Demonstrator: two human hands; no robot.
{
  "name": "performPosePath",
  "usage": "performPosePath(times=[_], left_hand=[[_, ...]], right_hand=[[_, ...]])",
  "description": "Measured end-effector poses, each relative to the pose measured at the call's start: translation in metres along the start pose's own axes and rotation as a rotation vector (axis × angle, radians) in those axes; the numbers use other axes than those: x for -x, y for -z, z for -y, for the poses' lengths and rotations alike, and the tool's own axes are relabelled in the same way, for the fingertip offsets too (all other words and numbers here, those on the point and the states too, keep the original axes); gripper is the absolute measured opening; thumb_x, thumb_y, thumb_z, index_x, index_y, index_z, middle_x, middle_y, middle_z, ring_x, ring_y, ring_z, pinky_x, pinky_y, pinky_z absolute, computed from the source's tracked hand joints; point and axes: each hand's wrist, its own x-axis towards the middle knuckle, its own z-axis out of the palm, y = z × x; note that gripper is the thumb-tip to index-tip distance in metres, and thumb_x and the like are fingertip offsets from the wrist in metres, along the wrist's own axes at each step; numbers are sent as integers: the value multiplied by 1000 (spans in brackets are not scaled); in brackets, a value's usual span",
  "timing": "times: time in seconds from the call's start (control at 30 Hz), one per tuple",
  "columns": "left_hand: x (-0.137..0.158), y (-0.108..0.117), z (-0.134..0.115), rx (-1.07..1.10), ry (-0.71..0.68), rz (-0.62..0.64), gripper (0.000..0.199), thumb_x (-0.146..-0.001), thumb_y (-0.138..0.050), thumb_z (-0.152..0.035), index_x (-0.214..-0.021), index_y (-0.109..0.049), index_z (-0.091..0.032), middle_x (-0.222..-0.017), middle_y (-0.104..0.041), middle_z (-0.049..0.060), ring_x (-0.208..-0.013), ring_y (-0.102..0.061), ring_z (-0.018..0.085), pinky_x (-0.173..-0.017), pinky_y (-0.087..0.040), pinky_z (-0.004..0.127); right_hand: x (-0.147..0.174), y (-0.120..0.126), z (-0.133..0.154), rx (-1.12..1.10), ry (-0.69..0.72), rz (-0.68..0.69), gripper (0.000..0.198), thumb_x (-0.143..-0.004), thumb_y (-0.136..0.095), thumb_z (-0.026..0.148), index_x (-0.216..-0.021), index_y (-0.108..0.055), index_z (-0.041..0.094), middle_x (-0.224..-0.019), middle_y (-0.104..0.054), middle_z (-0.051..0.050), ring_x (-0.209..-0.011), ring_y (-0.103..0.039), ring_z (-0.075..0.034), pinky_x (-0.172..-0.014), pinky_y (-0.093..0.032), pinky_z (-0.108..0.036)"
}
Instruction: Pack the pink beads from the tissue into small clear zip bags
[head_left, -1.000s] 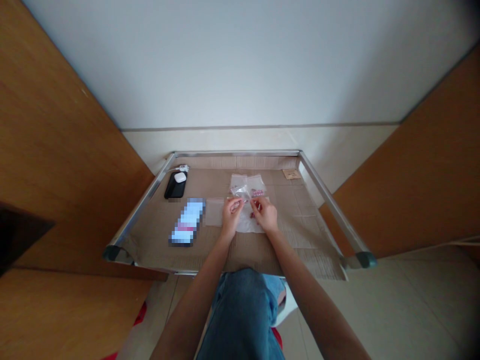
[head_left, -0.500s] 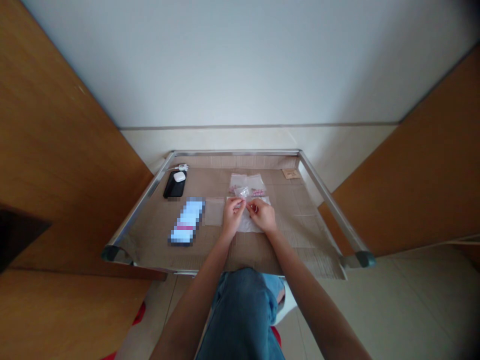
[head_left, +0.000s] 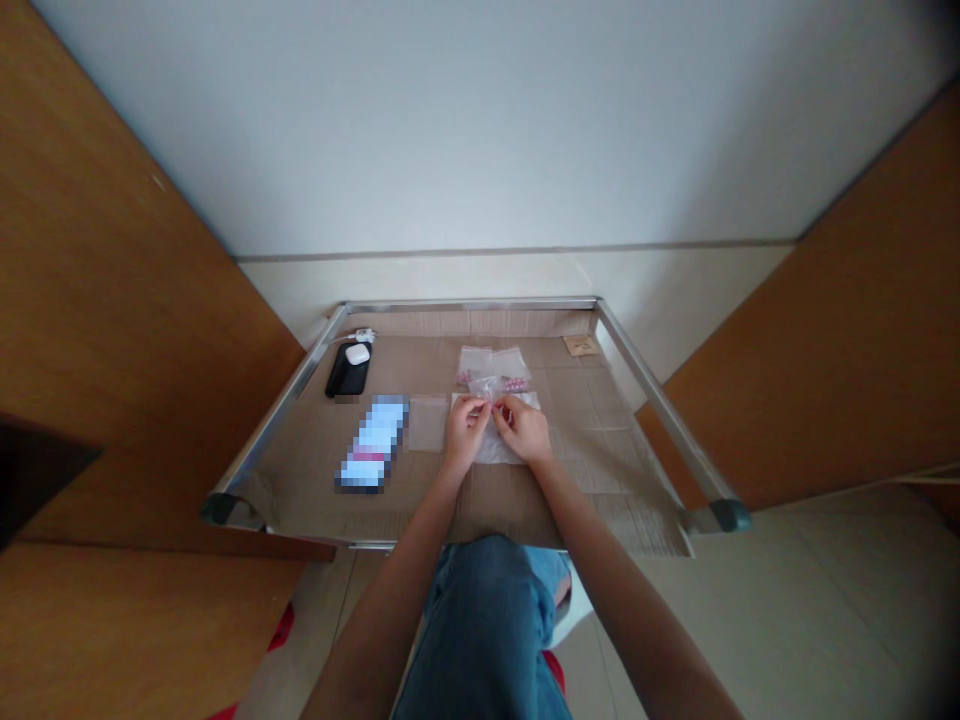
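Note:
My left hand (head_left: 466, 430) and my right hand (head_left: 523, 428) meet at the middle of the cardboard-lined table, fingertips pinched close together. Between them they hold a small clear plastic bag (head_left: 486, 384), which sticks up past the fingertips. A bit of pink shows at the pinch, too small to make out. Beneath the hands lies a white sheet or bag (head_left: 496, 450), partly covered by them. Just beyond, two clear zip bags (head_left: 513, 362) lie side by side with pink beads (head_left: 515, 384) at their near ends. An apparently flat clear bag (head_left: 428, 424) rests left of my left hand.
A phone with a lit, pixelated screen (head_left: 373, 444) lies to the left. Behind it are a black phone (head_left: 347, 372), a white earbud case (head_left: 358, 354) and a white plug (head_left: 365, 336). A tan card (head_left: 580, 346) sits back right. A metal rail (head_left: 660, 400) borders the table.
Both hands keep almost the same place and pinch. The bag tip between them has shifted slightly. The whole view has moved very little.

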Motion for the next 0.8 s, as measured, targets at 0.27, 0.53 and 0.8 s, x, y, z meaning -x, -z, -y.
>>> performPosePath(times=[0.27,0.53,0.8], left_hand=[[0,-2,-9,-109,-91,46,7,-78,-53,-19,-72,-56,-15,-79,-54,3,-71,-54,12,-62,-45,22],[0,-5,-9,-232,-121,27,12,-74,-49,-10,-63,-48,-17,-70,-49,-1,-66,-49,12,-61,-40,21],[2,-1,-13,-204,-98,-54,8,-77,-49,-16,-70,-52,-17,-74,-55,1,-73,-52,14,-69,-40,24]], right_hand=[[1,-3,-2,109,-39,-29,26,-88,-38,37,-80,-56,20,-72,-63,-1,-60,-52,-13,-54,-25,-23],[0,-4,-2,147,-99,-73,19,-83,-42,30,-77,-56,19,-73,-64,-3,-61,-53,-13,-53,-23,-23],[-1,-4,-7,124,-317,-209,22,-80,-42,31,-74,-59,18,-64,-62,-1,-56,-53,-13,-53,-23,-22]])
